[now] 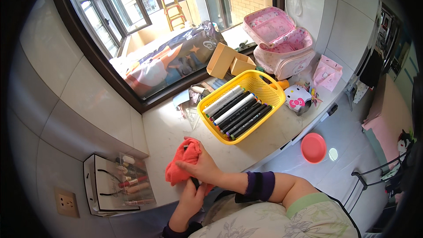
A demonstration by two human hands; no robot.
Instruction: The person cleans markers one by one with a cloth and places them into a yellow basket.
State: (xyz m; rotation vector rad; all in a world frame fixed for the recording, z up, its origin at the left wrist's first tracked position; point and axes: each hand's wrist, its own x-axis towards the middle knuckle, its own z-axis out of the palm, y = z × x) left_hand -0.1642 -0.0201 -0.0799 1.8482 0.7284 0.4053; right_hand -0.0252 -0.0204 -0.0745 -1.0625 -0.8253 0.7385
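Before me, near the counter's front edge, my right hand [201, 165] grips a crumpled coral-red cloth [180, 167] wrapped around a dark object, whose end shows at the cloth's top. Just below, my left hand [191, 196] is closed on the lower end of that dark object [195, 182], which looks like a marker; most of it is hidden by the cloth. Beyond my hands a yellow plastic basket [202, 122] stands on the counter, holding several black and white markers [239, 114] laid side by side.
Behind the basket are open cardboard boxes [220, 60] and a pink open case [284, 53]. A cat-shaped tin [296, 97] and a pink paper bag [327, 72] lie to the right. At left stand a white paper bag [102, 185] and a clear organizer [137, 180]. A pink basin [313, 148] is on the floor.
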